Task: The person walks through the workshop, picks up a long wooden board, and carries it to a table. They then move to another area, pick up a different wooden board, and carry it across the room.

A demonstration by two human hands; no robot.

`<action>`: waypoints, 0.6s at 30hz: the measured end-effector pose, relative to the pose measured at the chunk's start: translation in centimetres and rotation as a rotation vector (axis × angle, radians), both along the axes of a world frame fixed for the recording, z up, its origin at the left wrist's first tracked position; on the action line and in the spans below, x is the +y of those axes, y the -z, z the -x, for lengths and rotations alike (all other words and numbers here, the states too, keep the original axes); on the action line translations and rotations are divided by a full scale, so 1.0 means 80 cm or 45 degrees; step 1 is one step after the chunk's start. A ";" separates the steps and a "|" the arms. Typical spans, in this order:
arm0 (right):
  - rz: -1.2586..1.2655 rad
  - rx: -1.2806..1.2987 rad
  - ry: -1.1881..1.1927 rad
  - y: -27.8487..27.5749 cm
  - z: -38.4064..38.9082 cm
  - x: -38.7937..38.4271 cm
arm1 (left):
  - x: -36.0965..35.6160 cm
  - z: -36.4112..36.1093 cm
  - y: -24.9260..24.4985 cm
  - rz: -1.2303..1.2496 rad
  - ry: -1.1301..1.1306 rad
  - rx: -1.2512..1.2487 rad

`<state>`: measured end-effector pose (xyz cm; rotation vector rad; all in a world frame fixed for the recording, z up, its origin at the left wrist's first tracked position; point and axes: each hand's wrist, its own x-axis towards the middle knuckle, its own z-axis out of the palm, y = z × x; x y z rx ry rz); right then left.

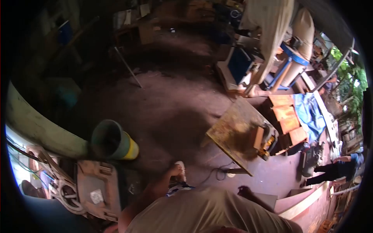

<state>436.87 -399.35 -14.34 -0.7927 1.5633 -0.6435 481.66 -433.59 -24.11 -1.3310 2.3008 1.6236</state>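
At the bottom centre, beyond the front of my tan shirt [210,213], my left forearm reaches forward. My left hand [178,170] is brightly lit at its end; its fingers are too small and washed out to read. A blue-and-white patterned cloth [178,190] shows just below it. Right of the shirt, my right hand [244,191] hangs low in shadow, and its grip cannot be made out. The nearest thing to it is a tilted-looking worn board table [233,134], which bears a yellow-and-black power tool [266,147] and a brown wood block [258,137].
A grey-and-yellow bucket [132,147] stands on the floor to the left, near a worn plastic case [99,190]. Orange-brown boards [285,116] and a blue tarp [312,112] lie at right. Another person [342,169] is at the far right. A blue-framed dust-collector-like machine [295,54] stands behind.
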 end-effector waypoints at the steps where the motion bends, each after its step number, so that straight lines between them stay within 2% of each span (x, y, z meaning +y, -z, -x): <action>1: -0.262 -0.275 0.180 -0.022 0.000 -0.084 | -0.034 -0.025 -0.025 0.015 -0.032 0.017; 2: -0.088 -0.083 0.086 -0.007 0.011 -0.153 | -0.075 -0.051 -0.045 0.042 -0.062 0.034; 3: -0.163 -0.204 0.385 -0.056 -0.009 -0.242 | -0.109 -0.081 -0.065 0.094 -0.059 -0.041; 4: 0.244 0.324 -0.042 -0.033 0.004 -0.297 | -0.140 -0.108 -0.090 0.106 -0.062 -0.070; 5: 0.317 0.466 -0.222 -0.009 0.015 -0.356 | -0.169 -0.129 -0.129 -0.085 -0.271 -0.166; 6: 0.315 0.449 -0.249 -0.012 0.015 -0.406 | -0.200 -0.146 -0.153 -0.273 -0.475 -0.257; 7: 0.312 0.431 -0.275 -0.015 0.014 -0.458 | -0.225 -0.169 -0.146 -0.060 -0.581 -0.230; 8: 0.238 0.252 -0.153 -0.034 0.000 -0.500 | -0.243 -0.195 -0.131 0.156 -0.675 -0.194; 9: 0.249 0.245 -0.127 -0.033 -0.006 -0.537 | -0.270 -0.215 -0.130 0.243 -0.549 -0.252; 10: 0.176 0.072 -0.025 -0.028 -0.008 -0.576 | -0.297 -0.225 -0.128 0.328 -0.424 -0.306; 11: 0.101 -0.101 0.070 -0.017 -0.002 -0.613 | -0.311 -0.224 -0.131 0.349 -0.527 -0.303; 12: 0.106 -0.106 0.084 0.016 0.010 -0.650 | -0.320 -0.223 -0.131 0.365 -0.633 -0.300; 13: 0.188 0.240 -0.041 0.066 0.025 -0.686 | -0.333 -0.222 -0.124 0.321 -0.579 -0.340; 15: 0.116 0.546 -0.273 0.065 0.044 -0.757 | -0.360 -0.220 -0.106 0.198 -0.510 -0.402; 17: 0.038 0.686 -0.401 0.058 0.075 -0.831 | -0.396 -0.202 -0.087 -0.004 -0.534 -0.404; 18: -0.153 0.646 -0.222 0.034 0.081 -0.873 | -0.421 -0.186 -0.079 -0.067 -0.547 -0.398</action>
